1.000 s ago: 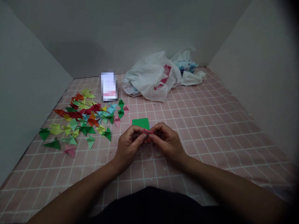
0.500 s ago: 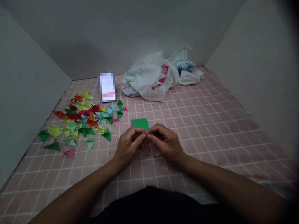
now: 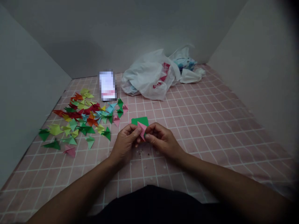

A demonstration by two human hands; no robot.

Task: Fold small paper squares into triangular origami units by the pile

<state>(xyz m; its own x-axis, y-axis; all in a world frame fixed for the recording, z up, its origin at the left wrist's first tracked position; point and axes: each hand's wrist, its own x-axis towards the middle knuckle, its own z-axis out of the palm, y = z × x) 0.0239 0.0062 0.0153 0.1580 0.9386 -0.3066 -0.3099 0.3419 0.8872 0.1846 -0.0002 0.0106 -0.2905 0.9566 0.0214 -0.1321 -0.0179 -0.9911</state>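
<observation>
A small piece of pink folded paper (image 3: 142,130), pointed at its ends, is held up in front of me. My left hand (image 3: 127,138) pinches its left side between thumb and fingers. At its right edge, the curled fingers and thumb of my right hand (image 3: 162,138) close on the paper, though the exact contact is partly hidden. Just behind the hands lies a green paper square (image 3: 143,119), with a bit of pink paper showing at its left edge. To the left, many folded paper cranes (image 3: 86,129) in green, yellow, red, orange, blue and pink are spread out.
A pink cloth with white grid lines (image 3: 210,124) covers the surface. Behind the cranes stands a phone with a blurred screen (image 3: 107,85). A crumpled white plastic bag (image 3: 147,76) and a blue-and-white package (image 3: 185,63) lie near the back wall. Walls rise on both sides.
The pink paper has turned, showing a larger pointed face than before. My right hand has shifted slightly, and my left hand has tilted with the paper. The cranes have not moved.
</observation>
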